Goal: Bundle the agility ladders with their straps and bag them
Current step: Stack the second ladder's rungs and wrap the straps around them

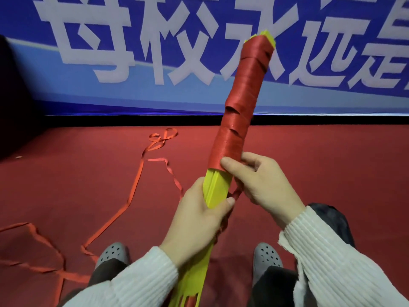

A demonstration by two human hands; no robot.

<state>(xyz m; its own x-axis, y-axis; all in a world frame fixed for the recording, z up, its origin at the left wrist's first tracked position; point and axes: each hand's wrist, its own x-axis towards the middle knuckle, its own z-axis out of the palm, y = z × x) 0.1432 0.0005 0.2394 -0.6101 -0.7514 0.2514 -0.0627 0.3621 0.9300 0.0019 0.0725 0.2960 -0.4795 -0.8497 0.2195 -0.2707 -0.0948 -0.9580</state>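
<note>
A stack of yellow ladder rungs (218,191) points up and away from me, tilted slightly right. A red strap wrap (241,103) covers its upper part in tight coils, with the yellow tips showing at the top. My left hand (199,218) grips the bare yellow rungs just below the wrap. My right hand (263,180) holds the lower edge of the wrap, thumb on the red coils, with strap running under its fingers. The loose red strap (137,180) trails over the floor to the left.
Red carpet (332,165) covers the floor. A blue banner with large white characters (132,52) stands along the back. My grey perforated clogs (112,253) show below the hands. A dark object (11,96) sits at the far left.
</note>
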